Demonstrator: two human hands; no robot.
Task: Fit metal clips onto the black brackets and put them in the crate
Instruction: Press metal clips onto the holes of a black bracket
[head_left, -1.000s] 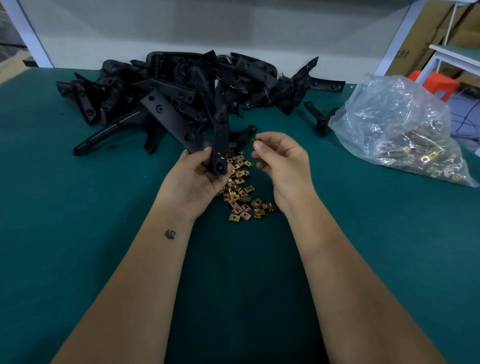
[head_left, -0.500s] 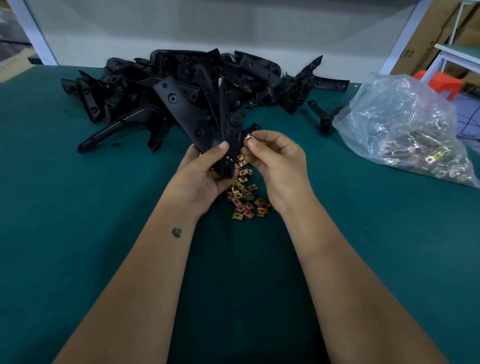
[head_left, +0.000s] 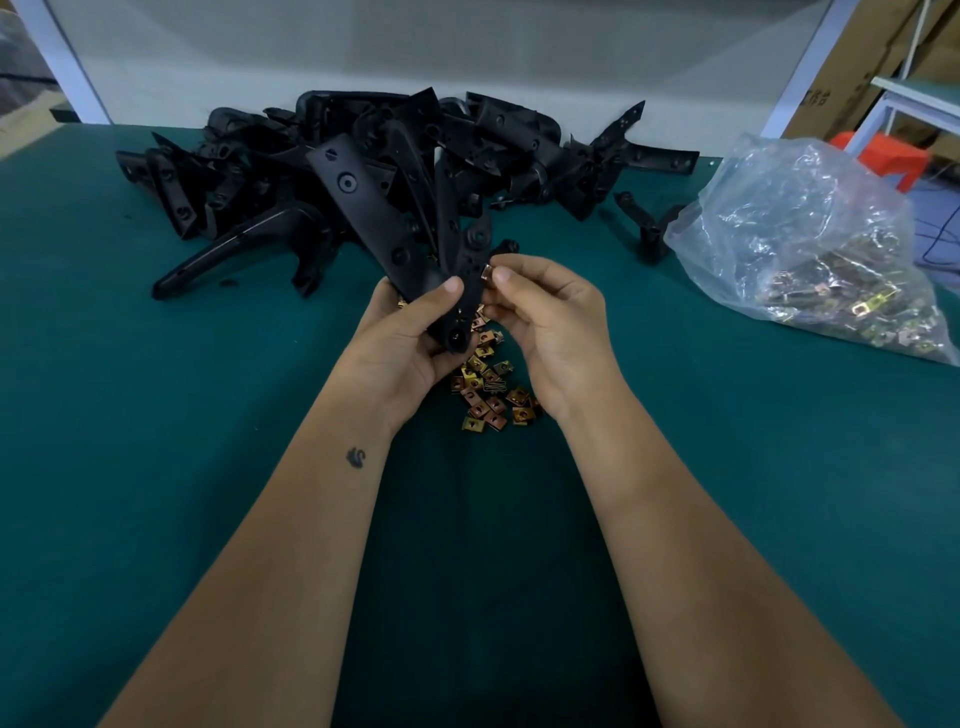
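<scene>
Green felt covers the table (head_left: 130, 467), and at its far left the pile of black brackets (head_left: 322, 176) lies heaped against the back edge, with bare cloth open in front of it. Nearer the middle, the left hand (head_left: 400, 348) grips one black bracket (head_left: 457, 280), fingers and thumb curled round its lower end; a second ago it stood lower and apart from the other hand, and now it is raised and tilted so its edge meets the clip. Under the hands lie the loose clips (head_left: 488, 389). The right hand (head_left: 550, 322) pinches one metal clip (head_left: 487, 271) between thumb and forefinger, touching the bracket's edge, so the fitting looks about to start. Further right sits the plastic bag (head_left: 810, 244) of spare clips, near the table's right edge. No crate is in view, so where the finished bracket goes cannot be told
</scene>
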